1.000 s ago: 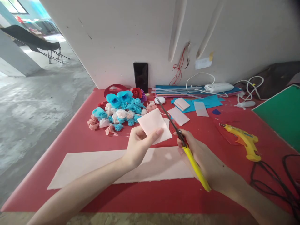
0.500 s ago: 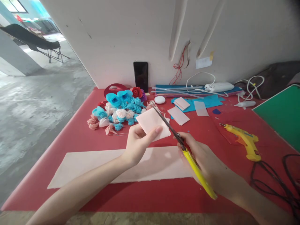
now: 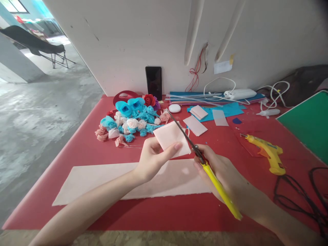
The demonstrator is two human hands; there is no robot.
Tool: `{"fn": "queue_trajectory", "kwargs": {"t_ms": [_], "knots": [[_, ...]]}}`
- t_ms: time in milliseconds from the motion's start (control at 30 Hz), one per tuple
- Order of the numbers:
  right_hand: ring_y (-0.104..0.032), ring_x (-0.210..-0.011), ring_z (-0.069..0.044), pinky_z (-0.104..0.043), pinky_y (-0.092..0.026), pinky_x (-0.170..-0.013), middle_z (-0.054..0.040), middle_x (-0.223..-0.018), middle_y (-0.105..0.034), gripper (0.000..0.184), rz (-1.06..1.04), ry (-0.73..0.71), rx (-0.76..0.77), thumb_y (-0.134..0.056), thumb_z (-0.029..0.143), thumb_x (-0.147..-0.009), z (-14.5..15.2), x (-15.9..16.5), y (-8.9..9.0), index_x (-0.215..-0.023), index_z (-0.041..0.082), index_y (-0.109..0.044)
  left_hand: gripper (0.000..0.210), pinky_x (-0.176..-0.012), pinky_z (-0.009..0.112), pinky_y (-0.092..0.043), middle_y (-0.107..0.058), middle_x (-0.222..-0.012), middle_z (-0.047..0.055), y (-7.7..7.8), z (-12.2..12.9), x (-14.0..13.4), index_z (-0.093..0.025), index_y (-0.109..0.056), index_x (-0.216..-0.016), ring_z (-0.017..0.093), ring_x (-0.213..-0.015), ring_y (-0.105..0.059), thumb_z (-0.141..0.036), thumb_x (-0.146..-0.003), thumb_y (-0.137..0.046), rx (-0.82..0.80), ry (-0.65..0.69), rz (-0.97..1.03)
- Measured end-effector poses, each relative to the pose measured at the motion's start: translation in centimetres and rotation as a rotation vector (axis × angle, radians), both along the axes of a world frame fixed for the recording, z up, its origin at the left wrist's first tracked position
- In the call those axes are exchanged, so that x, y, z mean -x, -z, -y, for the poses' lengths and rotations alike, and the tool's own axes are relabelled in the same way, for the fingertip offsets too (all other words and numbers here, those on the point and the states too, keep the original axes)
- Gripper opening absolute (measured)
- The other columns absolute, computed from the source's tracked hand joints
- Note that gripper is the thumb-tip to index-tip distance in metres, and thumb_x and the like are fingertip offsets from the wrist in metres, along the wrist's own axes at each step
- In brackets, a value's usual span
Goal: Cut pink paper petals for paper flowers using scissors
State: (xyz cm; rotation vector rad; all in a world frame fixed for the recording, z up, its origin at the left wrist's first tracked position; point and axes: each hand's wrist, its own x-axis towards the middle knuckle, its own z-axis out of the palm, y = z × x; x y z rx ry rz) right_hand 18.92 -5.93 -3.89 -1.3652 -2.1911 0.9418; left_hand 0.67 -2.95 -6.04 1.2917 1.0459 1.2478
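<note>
My left hand pinches a folded pale pink piece of crepe paper, thumb on top and fingers underneath. In my right hand is a pair of scissors with yellow handles. The dark blades lie along the paper's right edge, pointing up and left. A thin sliver of paper curls beside the blades. Under both hands a long pale pink paper strip lies flat across the red table.
Paper flowers in blue, white, pink and red are heaped at the back left. A phone leans on the wall. Cut pink paper pieces lie behind the scissors. To the right rest a yellow glue gun and a green board.
My left hand and the folded paper have shifted slightly right and down. The scissors have moved a little right, still along the paper's right edge.
</note>
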Motion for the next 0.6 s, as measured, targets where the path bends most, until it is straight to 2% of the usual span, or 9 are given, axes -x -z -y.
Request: {"fn": "queue_trajectory", "kwargs": {"t_ms": [167,300,400,500,600], "knots": [[-0.046,-0.045,-0.011,-0.021,-0.033,-0.042,0.0052,-0.058,-0.046,0.013,-0.03,0.001,0.024,-0.032,0.018,-0.091,0.0,0.1,-0.3,-0.1,0.021,-0.041,0.027,-0.051,0.022,-0.046,-0.063,-0.06,0.001,0.1,0.0,0.0,-0.015,-0.066,-0.06,0.012,-0.053,-0.053,-0.04,-0.069,-0.067,-0.003,0.015,-0.018],[-0.043,-0.042,-0.009,-0.02,-0.031,-0.04,0.0064,-0.056,-0.045,0.009,-0.08,0.026,-0.026,-0.037,0.019,-0.089,0.2,0.1,0.8,-0.096,0.022,-0.043,0.025,-0.051,0.021,-0.046,-0.063,-0.062,0.001,0.2,0.1,0.0,-0.015,-0.066,-0.06,0.012,-0.056,-0.054,-0.038,-0.069,-0.068,0.011,0.011,-0.012],[-0.041,-0.04,-0.008,-0.019,-0.03,-0.037,0.0074,-0.054,-0.044,0.006,-0.102,0.04,-0.005,-0.04,0.021,-0.088,0.4,0.0,1.5,-0.093,0.022,-0.044,0.025,-0.052,0.021,-0.047,-0.065,-0.063,0.002,0.1,0.1,-0.1,-0.015,-0.067,-0.062,0.013,-0.057,-0.056,-0.039,-0.069,-0.068,0.026,0.019,-0.01],[-0.043,-0.038,-0.009,-0.019,-0.03,-0.036,0.0071,-0.052,-0.046,0.007,-0.091,0.082,0.023,-0.039,0.022,-0.089,0.5,0.2,1.5,-0.09,0.023,-0.045,0.026,-0.053,0.023,-0.048,-0.066,-0.066,0.003,0.2,0.2,-0.1,-0.014,-0.068,-0.063,0.014,-0.058,-0.057,-0.04,-0.068,-0.068,0.043,0.021,-0.011],[-0.044,-0.038,-0.01,-0.02,-0.032,-0.036,0.0063,-0.05,-0.048,0.012,-0.052,0.157,-0.015,-0.036,0.024,-0.09,0.6,0.6,1.3,-0.084,0.024,-0.046,0.026,-0.053,0.023,-0.048,-0.066,-0.065,0.002,0.3,0.2,-0.1,-0.014,-0.068,-0.064,0.014,-0.058,-0.057,-0.04,-0.068,-0.068,0.056,0.021,-0.008]]}}
